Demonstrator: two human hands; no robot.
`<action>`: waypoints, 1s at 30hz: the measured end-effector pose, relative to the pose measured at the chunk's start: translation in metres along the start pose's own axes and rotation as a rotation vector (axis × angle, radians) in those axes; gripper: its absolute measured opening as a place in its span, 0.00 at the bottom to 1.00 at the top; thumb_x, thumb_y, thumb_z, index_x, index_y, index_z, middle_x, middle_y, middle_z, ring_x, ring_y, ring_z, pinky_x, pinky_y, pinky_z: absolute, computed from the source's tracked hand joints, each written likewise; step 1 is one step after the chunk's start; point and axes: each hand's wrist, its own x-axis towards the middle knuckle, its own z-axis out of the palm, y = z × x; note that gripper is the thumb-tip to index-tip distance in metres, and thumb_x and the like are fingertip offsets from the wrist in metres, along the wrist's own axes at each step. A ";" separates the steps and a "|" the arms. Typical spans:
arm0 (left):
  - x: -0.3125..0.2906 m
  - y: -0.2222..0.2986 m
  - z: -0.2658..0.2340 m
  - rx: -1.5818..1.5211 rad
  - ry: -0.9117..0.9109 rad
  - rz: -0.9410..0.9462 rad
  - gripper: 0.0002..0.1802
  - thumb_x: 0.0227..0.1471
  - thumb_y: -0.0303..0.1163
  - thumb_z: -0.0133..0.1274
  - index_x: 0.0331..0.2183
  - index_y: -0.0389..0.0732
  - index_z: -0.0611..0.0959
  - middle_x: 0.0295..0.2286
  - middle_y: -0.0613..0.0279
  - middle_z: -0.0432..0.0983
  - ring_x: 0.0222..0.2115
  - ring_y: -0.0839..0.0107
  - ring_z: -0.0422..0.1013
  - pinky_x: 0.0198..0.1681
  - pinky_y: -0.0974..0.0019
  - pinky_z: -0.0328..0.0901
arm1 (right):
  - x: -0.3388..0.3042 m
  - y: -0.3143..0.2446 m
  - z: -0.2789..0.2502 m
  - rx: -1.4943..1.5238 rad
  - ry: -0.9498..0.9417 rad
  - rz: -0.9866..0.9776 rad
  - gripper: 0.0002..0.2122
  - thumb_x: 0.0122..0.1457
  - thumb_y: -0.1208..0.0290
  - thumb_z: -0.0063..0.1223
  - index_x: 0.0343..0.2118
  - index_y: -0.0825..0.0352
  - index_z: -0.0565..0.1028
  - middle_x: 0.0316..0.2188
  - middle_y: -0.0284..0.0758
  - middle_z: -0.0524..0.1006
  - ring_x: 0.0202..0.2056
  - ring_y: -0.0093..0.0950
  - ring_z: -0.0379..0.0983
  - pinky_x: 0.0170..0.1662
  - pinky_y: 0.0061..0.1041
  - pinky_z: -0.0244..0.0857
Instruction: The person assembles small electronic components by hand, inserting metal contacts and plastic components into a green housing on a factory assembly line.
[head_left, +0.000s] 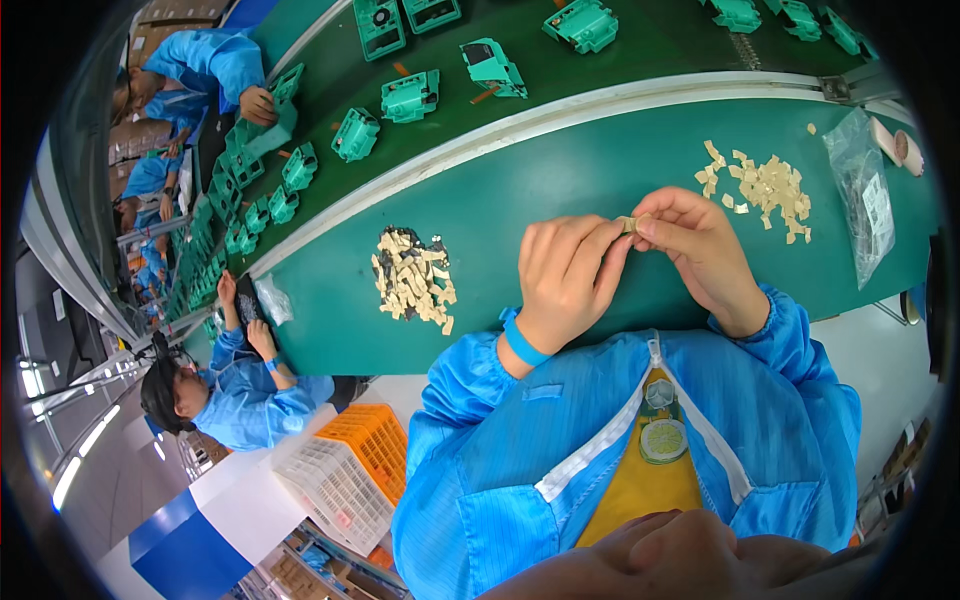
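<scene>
Over the green table (500,215), my left hand (568,272) and my right hand (700,240) meet fingertip to fingertip. Both are closed in a pinch on one small beige piece (630,225), mostly covered by the fingers. A blue band (524,342) circles my left wrist. To the left of my hands lies a heap of beige pieces mixed with black ones (413,280). On the right is a looser pile of flat beige pieces (775,193). Beyond that pile rests a clear plastic bag (864,195) with dark contents.
Past the metal rail (520,146), a dark green conveyor belt carries several teal plastic housings (410,96). Co-workers in blue smocks (262,395) sit and stand at the left. White and orange crates (345,480) stand near the table's left end. Two pale rolls (897,147) lie far right.
</scene>
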 end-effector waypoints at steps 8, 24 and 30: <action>0.008 0.000 0.008 0.040 -0.002 -0.004 0.10 0.44 0.22 0.66 0.33 0.39 0.86 0.31 0.62 0.81 0.29 0.63 0.75 0.32 0.63 0.66 | 0.000 0.003 0.005 -0.107 0.094 -0.120 0.04 0.61 0.81 0.59 0.38 0.70 0.77 0.36 0.36 0.82 0.40 0.21 0.78 0.47 0.20 0.71; 0.013 0.002 0.022 -0.262 -0.051 -0.179 0.10 0.48 0.20 0.63 0.36 0.36 0.86 0.33 0.56 0.82 0.30 0.61 0.78 0.30 0.64 0.72 | 0.001 0.008 -0.009 0.001 0.169 -0.149 0.03 0.61 0.80 0.59 0.37 0.70 0.78 0.35 0.36 0.82 0.39 0.23 0.79 0.46 0.22 0.72; 0.011 -0.001 0.021 -0.269 -0.070 -0.250 0.08 0.49 0.20 0.62 0.35 0.36 0.87 0.31 0.56 0.82 0.28 0.66 0.78 0.27 0.68 0.72 | 0.002 0.006 -0.007 0.004 0.132 -0.129 0.03 0.60 0.80 0.59 0.37 0.70 0.78 0.36 0.37 0.82 0.39 0.24 0.79 0.46 0.23 0.73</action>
